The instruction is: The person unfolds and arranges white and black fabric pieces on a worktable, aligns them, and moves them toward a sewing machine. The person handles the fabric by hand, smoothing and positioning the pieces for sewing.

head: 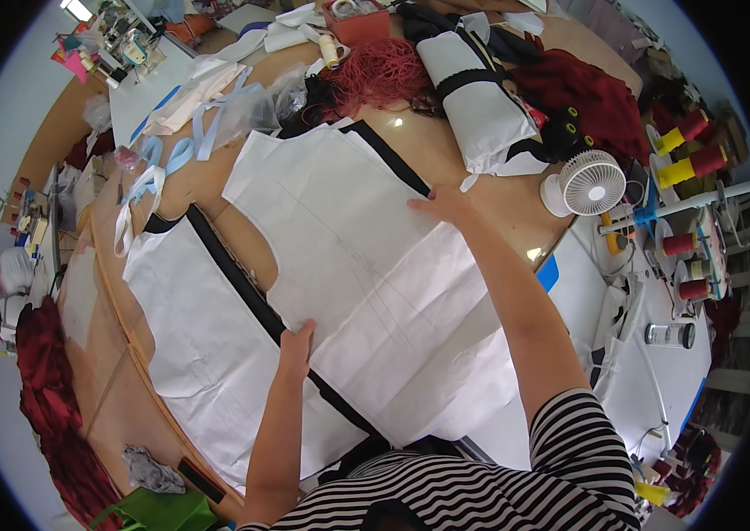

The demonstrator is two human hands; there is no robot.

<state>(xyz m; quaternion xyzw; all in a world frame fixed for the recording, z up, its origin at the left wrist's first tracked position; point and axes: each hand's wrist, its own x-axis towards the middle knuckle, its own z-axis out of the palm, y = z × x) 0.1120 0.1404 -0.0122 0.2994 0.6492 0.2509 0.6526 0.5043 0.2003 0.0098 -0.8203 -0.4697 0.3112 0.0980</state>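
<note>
A large white paper garment pattern [348, 265] with pencilled lines lies over black fabric [391, 159], whose edge shows along its upper right side. My right hand [441, 204] grips that edge, thumb on the paper. My left hand [297, 342] holds the lower left edge of the pattern, thumb on top and fingers underneath. To the left, another white pattern piece [196, 338] lies flat, with black fabric [236, 272] showing along its border.
Red thread [381, 73], a rolled white bundle [474, 99] and dark red fabric [580, 99] lie beyond the patterns. A small white fan [592, 182], thread cones [690, 162] and a jar [670, 335] stand or lie right. Light blue straps [176, 156] lie left.
</note>
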